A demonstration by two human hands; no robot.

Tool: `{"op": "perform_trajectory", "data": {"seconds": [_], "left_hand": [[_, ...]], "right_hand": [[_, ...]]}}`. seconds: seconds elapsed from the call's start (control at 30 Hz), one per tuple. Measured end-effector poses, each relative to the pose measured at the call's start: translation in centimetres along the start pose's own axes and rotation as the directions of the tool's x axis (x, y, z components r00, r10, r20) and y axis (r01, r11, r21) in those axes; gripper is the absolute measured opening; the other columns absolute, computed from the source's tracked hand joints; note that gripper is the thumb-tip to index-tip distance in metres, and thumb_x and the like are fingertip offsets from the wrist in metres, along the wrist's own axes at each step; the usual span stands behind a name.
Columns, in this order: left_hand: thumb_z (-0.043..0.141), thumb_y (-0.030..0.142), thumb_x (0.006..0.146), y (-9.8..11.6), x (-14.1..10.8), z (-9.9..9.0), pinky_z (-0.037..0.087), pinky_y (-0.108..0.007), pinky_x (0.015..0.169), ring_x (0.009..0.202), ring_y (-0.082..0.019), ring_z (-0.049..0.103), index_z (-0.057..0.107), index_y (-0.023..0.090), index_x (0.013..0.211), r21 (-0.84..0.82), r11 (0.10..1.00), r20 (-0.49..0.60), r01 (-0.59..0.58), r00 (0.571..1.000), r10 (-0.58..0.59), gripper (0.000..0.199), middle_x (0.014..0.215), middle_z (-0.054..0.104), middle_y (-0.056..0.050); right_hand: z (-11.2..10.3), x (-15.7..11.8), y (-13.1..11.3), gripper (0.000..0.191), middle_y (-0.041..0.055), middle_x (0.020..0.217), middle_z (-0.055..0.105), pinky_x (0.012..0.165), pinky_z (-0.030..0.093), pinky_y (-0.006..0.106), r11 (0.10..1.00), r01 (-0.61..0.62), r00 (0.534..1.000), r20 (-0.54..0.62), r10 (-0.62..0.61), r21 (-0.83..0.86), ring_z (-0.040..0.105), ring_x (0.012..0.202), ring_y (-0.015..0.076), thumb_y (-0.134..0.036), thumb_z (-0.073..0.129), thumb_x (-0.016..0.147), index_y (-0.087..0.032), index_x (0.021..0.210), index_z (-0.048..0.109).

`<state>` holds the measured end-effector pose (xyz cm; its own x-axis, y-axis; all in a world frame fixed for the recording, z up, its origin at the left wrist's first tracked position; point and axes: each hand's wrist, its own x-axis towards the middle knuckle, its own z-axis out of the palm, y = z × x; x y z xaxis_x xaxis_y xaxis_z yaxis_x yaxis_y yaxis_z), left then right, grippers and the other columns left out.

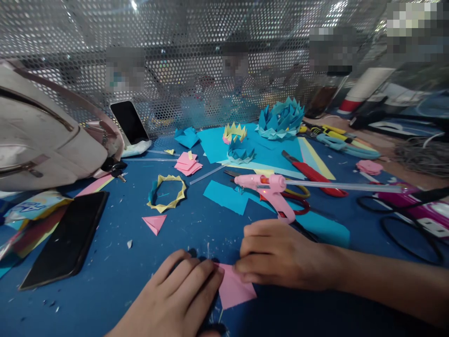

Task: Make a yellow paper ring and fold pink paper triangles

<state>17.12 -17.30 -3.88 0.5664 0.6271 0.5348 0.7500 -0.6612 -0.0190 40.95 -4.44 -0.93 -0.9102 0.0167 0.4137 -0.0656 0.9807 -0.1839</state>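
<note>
A small pink paper square (235,291) lies on the blue table at the bottom middle, with its upper edge partly under my fingers. My left hand (182,292) rests palm down, its fingertips at the paper's left side. My right hand (280,252) is curled, with thumb and index finger at the paper's upper right corner. A folded pink triangle (155,223) sits beyond my left hand. Farther up is a ring of yellow and blue folded pieces (166,193). The pink glue gun (268,187) lies just past my right hand.
A dark phone (66,241) and a pale bag (45,135) are at the left. Pliers (315,179), a blue paper lotus (281,119) and blue sheets (224,196) lie beyond my hands. A black cable (396,243) loops at the right. Perforated metal (175,61) stands behind.
</note>
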Motion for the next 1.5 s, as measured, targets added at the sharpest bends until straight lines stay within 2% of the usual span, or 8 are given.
{"op": "perform_trajectory", "data": {"seconds": [0.3, 0.47, 0.63, 0.83, 1.17, 1.27, 1.4, 1.5], "left_hand": [[0.042, 0.041, 0.105, 0.2, 0.4, -1.1, 0.019, -0.032, 0.122, 0.105, -0.013, 0.062, 0.072, 0.020, 0.112, -0.032, 0.997, 0.002, -0.074, 0.997, 0.074, 0.037, 0.111, 0.074, 0.004], [0.044, 0.040, 0.105, 0.2, 0.3, -1.1, 0.019, -0.034, 0.123, 0.105, -0.014, 0.063, 0.073, 0.019, 0.110, -0.018, 0.998, 0.003, -0.063, 0.998, 0.063, 0.036, 0.108, 0.076, 0.004], [0.043, 0.038, 0.105, 0.1, 0.3, -1.2, 0.018, -0.034, 0.123, 0.100, -0.014, 0.064, 0.074, 0.020, 0.107, -0.011, 0.999, -0.007, -0.043, 0.999, 0.043, 0.036, 0.103, 0.077, 0.005], [0.047, 0.016, 0.101, 0.0, 0.2, -1.0, 0.016, -0.034, 0.124, 0.103, -0.013, 0.063, 0.073, 0.020, 0.106, -0.002, 0.998, -0.001, -0.062, 0.998, 0.062, 0.027, 0.112, 0.076, 0.006], [0.049, 0.023, 0.102, 0.1, 0.4, -1.2, 0.019, -0.033, 0.123, 0.099, -0.013, 0.062, 0.073, 0.019, 0.108, -0.041, 0.998, 0.023, -0.038, 0.999, 0.039, 0.025, 0.113, 0.075, 0.006], [0.046, 0.029, 0.104, 0.2, 0.5, -1.2, 0.019, -0.034, 0.122, 0.097, -0.014, 0.062, 0.071, 0.018, 0.114, -0.036, 0.998, 0.019, -0.042, 0.999, 0.043, 0.030, 0.110, 0.075, 0.004], [0.033, 0.017, 0.105, 0.4, 0.9, -1.0, 0.016, -0.032, 0.122, 0.095, -0.013, 0.062, 0.069, 0.018, 0.121, 0.002, 0.999, 0.050, -0.053, 0.997, 0.053, 0.038, 0.103, 0.075, 0.004], [0.031, 0.017, 0.106, 0.4, 1.0, -0.9, 0.013, -0.032, 0.123, 0.095, -0.013, 0.062, 0.069, 0.020, 0.119, 0.025, 0.997, 0.051, -0.071, 0.996, 0.069, 0.040, 0.103, 0.075, 0.005]], "right_hand": [[-0.6, 0.6, -1.0, 0.028, 0.0001, 0.078, 0.066, 0.058, 0.034, 0.032, 0.985, 0.113, 0.993, -0.018, -0.116, -0.134, 0.048, 0.070, 0.0149, -0.012, 0.045, 0.102, -0.015, 0.086, 0.068], [-0.3, 0.8, -1.3, 0.023, -0.0006, 0.092, 0.072, 0.057, 0.037, 0.032, 0.983, 0.136, 0.988, -0.057, -0.144, -0.125, 0.055, 0.078, 0.0145, -0.013, 0.050, 0.100, -0.014, 0.087, 0.069], [0.0, 0.8, -1.1, 0.023, -0.0009, 0.094, 0.074, 0.057, 0.038, 0.031, 0.983, 0.151, 0.985, -0.068, -0.159, -0.109, 0.058, 0.080, 0.0140, -0.012, 0.050, 0.100, -0.014, 0.086, 0.069], [-0.1, 0.7, -1.0, 0.023, -0.0009, 0.096, 0.074, 0.058, 0.040, 0.031, 0.982, 0.165, 0.984, -0.054, -0.170, -0.094, 0.059, 0.083, 0.0136, -0.014, 0.050, 0.101, -0.014, 0.088, 0.069], [0.0, 0.7, -0.8, 0.024, -0.0008, 0.096, 0.074, 0.059, 0.038, 0.031, 0.987, 0.146, 0.988, -0.031, -0.148, -0.066, 0.058, 0.085, 0.0136, -0.015, 0.047, 0.103, -0.013, 0.091, 0.068], [0.0, 0.6, -0.7, 0.023, -0.0019, 0.099, 0.074, 0.061, 0.038, 0.031, 0.992, 0.120, 0.993, -0.013, -0.121, -0.029, 0.058, 0.087, 0.0136, -0.015, 0.047, 0.103, -0.014, 0.091, 0.067], [0.2, 0.5, -0.1, 0.026, -0.0009, 0.101, 0.074, 0.070, 0.043, 0.031, 0.987, 0.059, 0.998, -0.012, -0.058, 0.153, 0.058, 0.085, 0.0133, -0.028, 0.048, 0.105, -0.016, 0.092, 0.067], [0.4, 0.4, 0.1, 0.032, 0.0025, 0.097, 0.074, 0.080, 0.045, 0.029, 0.957, 0.012, 0.998, -0.062, 0.006, 0.289, 0.060, 0.084, 0.0125, -0.032, 0.044, 0.106, -0.015, 0.096, 0.068]]}}
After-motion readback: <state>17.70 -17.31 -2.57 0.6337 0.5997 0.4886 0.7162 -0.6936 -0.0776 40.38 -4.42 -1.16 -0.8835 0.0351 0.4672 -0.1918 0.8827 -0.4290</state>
